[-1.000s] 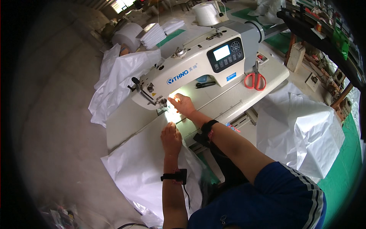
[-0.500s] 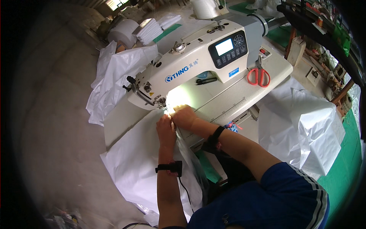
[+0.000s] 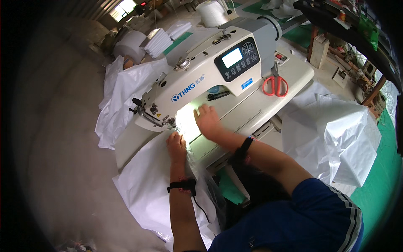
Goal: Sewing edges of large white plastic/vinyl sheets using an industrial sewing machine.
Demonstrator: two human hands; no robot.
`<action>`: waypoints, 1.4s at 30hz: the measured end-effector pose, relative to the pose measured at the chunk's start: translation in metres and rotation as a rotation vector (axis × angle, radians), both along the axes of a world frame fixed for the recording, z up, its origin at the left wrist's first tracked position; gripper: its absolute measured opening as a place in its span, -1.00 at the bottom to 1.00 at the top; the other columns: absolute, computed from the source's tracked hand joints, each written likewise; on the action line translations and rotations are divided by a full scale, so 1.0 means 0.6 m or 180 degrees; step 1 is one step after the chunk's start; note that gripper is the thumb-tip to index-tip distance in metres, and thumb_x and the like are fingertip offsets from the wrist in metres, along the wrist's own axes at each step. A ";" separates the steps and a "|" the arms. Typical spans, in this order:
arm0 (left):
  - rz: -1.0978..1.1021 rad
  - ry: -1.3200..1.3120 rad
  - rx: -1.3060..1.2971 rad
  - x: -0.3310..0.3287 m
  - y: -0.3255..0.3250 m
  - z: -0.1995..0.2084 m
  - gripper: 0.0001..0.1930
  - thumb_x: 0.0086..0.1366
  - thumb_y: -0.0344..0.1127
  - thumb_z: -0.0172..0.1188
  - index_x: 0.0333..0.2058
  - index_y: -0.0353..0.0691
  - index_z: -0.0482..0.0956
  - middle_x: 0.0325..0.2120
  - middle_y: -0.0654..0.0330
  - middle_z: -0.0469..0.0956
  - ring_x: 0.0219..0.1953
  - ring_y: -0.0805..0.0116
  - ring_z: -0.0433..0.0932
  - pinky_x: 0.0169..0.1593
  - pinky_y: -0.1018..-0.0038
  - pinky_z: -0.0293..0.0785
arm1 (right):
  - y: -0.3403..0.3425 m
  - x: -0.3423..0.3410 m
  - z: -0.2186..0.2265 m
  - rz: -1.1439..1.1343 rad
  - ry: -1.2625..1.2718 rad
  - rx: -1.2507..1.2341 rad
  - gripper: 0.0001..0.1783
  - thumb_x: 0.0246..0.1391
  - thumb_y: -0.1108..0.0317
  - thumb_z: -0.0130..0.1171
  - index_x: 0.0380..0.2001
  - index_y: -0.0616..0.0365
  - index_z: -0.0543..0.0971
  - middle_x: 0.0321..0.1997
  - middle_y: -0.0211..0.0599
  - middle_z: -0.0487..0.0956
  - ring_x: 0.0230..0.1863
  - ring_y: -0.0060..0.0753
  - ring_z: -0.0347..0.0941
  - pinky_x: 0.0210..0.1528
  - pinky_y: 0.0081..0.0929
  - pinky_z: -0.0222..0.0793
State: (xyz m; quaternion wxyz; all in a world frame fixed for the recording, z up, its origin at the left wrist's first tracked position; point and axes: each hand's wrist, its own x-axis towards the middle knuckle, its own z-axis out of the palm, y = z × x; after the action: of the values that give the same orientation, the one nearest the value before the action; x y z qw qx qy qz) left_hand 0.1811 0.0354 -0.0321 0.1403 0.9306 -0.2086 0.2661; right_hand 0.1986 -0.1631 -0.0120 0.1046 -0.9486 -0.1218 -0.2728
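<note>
Two bare hands work at the head of an industrial sewing machine point(image 3: 201, 80). The left hand point(image 3: 176, 147) has its fingers drawn together on the edge of a glossy white sheet point(image 3: 145, 168); whether they pinch it or only press it cannot be told. The right hand point(image 3: 208, 122) is loosely spread, with nothing visible in its grasp, over the lit part of the table point(image 3: 241, 117) beneath the machine's arm. The sheet lies to the left of the stitching point, its upper corner near the presser area and its lower part draped toward the wearer's lap; needle and thread are too small and too glaringly lit to make out. The step in hand appears to be setting the sheet's edge at the needle. The next move would seem to call for the left hand to keep that edge flat and aligned, and for the right hand to guide the material while staying clear of the needle. Red-handled scissors point(image 3: 276, 87) rest farther right on the table.
</note>
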 end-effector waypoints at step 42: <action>0.0615 0.0512 -0.0484 0.029 0.056 0.020 -0.80 0.13 -0.21 -0.05 -0.51 -0.19 0.44 -0.49 0.04 0.47 -0.43 0.01 0.49 -0.34 0.15 0.38 | 0.170 -0.029 0.008 0.0562 0.0627 -0.0534 -0.88 -0.09 0.44 0.01 -0.43 0.22 0.41 -0.46 -0.21 0.53 -0.49 -0.27 0.54 -0.53 -0.41 0.45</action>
State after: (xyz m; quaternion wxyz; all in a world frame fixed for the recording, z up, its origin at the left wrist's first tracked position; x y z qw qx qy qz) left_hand 0.1985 0.0692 -0.0201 0.2004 0.9513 -0.0854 0.2181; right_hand 0.1815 -0.0611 -0.0074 0.0600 -0.9618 -0.2163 -0.1570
